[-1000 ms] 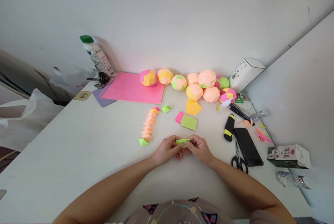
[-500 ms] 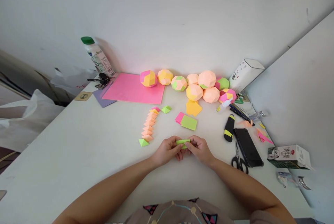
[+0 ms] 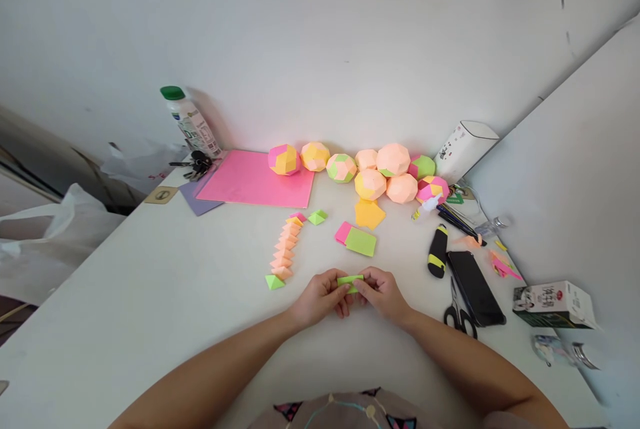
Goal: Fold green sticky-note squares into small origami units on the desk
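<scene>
A small folded strip of green paper [image 3: 349,280] is pinched between both hands, above the near middle of the table. My left hand [image 3: 320,296] closes on its left end, thumb on the front. On the other end, my right hand [image 3: 383,292] presses with thumb and fingers. Just beyond lie green paper sheets [image 3: 361,241] partly over pink paper [image 3: 343,232]. Left of these, a row of folded peach paper pieces [image 3: 285,244] runs away from me, with a green folded piece [image 3: 275,282] at its near end and another green piece [image 3: 317,217] by the far end.
Faceted paper balls [image 3: 371,184] line the wall, near a yellow paper shape [image 3: 370,214]. To the right lie a cutter [image 3: 438,251], scissors [image 3: 459,316], a phone [image 3: 476,288] and a milk carton [image 3: 554,304]. A pink folder [image 3: 255,179] and a bottle [image 3: 193,124] sit at the back left.
The whole scene sits slightly lower in view, as my head has tilted a little. Both hands keep their hold on the green paper, with hardly any movement.
</scene>
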{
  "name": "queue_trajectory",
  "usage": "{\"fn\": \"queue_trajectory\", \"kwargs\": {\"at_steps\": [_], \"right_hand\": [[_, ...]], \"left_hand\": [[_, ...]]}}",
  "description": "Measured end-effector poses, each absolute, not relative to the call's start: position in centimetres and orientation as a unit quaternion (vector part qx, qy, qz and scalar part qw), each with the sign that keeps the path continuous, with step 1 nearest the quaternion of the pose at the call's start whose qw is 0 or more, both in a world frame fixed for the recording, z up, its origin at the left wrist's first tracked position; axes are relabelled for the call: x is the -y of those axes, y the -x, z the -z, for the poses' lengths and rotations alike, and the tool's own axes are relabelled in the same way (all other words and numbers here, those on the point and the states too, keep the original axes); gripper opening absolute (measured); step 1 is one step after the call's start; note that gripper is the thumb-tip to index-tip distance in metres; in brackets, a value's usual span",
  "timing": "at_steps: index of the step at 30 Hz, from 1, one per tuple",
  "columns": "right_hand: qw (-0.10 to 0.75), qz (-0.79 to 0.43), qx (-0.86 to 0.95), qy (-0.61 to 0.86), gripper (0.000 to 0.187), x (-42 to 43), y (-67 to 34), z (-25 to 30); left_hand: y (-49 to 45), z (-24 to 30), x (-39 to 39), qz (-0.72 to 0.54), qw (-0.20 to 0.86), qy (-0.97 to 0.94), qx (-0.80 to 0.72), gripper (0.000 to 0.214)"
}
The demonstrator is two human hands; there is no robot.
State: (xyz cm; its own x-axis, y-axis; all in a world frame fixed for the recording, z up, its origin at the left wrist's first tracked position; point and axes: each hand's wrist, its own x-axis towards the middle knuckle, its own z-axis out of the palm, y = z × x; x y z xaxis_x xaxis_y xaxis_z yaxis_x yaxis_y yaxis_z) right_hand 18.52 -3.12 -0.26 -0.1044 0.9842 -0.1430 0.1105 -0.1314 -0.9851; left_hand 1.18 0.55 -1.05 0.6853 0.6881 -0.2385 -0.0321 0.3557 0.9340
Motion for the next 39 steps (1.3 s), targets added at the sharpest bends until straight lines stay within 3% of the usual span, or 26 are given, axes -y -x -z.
{"fn": "queue_trajectory", "kwargs": {"at_steps": [39], "right_hand": [[0.415,-0.531,0.519,0.526,0.022,3.22,-18.62,0.57]], "left_hand": [[-0.97,1.2,-0.52,-0.22,0.746,-0.538,-0.325,0.028]]}}
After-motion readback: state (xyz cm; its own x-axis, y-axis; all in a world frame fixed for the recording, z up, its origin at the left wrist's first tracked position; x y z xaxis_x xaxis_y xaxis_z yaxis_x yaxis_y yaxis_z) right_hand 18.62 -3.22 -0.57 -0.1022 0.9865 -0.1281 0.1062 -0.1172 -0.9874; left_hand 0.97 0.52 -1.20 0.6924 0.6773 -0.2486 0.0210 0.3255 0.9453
